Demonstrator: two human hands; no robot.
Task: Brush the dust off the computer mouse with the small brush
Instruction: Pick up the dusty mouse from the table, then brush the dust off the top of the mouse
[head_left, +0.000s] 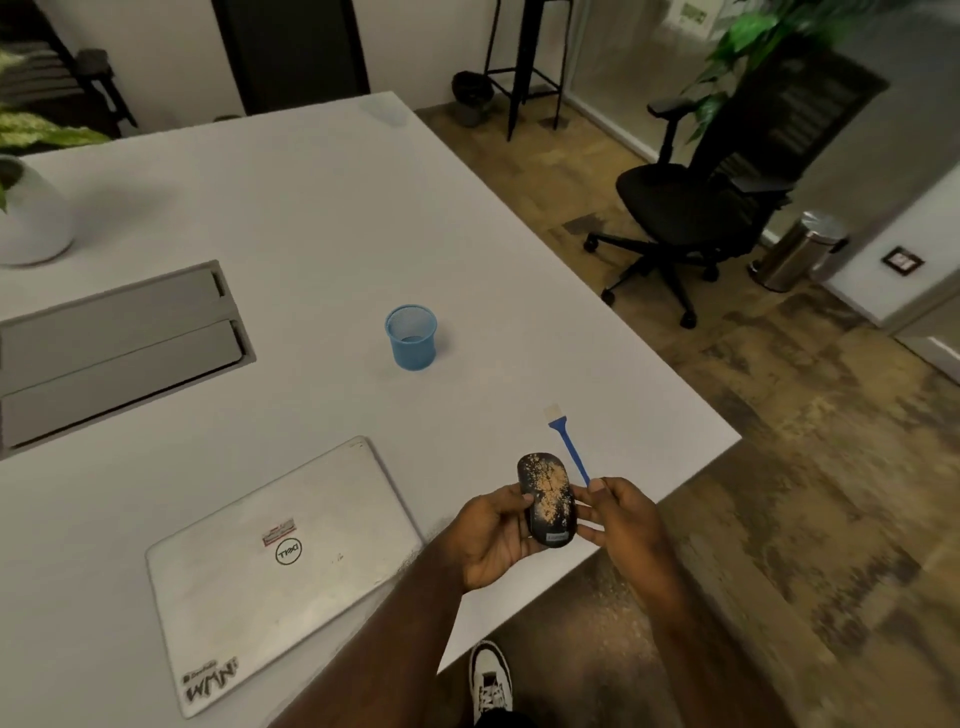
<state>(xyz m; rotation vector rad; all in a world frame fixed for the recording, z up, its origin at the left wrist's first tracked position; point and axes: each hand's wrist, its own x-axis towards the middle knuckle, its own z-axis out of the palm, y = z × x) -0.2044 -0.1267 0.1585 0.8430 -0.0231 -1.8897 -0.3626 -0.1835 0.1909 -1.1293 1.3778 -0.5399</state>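
Observation:
A black computer mouse (546, 500) speckled with tan dust is held above the near right corner of the white table (311, 218). My left hand (491, 540) grips its left side. My right hand (621, 519) pinches the near end of a small blue brush (569, 449) and also touches the mouse's right side. The brush points away from me, its pale bristles (551, 410) at the far end, over the table.
A closed silver laptop (275, 566) lies to the left of my hands. A blue mesh cup (411, 336) stands farther back. A grey cable hatch (119, 348) and a white plant pot (34, 218) are at the left. A black office chair (696, 208) stands on the floor beyond the table's right edge.

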